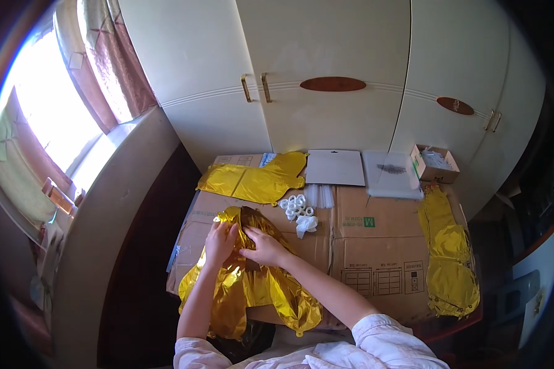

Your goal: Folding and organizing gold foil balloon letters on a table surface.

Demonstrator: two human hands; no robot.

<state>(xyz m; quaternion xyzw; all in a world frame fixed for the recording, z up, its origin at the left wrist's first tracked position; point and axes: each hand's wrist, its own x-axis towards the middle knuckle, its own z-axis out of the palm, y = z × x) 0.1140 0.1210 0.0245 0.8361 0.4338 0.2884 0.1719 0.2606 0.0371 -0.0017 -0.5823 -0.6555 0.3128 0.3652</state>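
Note:
A crumpled gold foil balloon [261, 292] lies in front of me and hangs over the near edge of the cardboard-covered table. My left hand [220, 243] grips its upper part, fingers bent against the foil. From the right, my right hand [264, 247] holds the same part, with its thumb apart from the fingers and foil between them. The fingertips are partly hidden in the folds. Just beyond, a flat gold foil balloon [252, 181] is spread out. Beside it sit several white ribbon rolls [294, 204] and a crumpled white piece [306, 226].
Flattened cardboard [381, 246] covers the table. Along its back are a grey flat sheet [335, 167], clear plastic strips [319, 196], a translucent tray [391, 175] and a small open box [436, 163]. More gold foil balloons [450, 270] lie at right. Cabinets [332, 37] stand behind.

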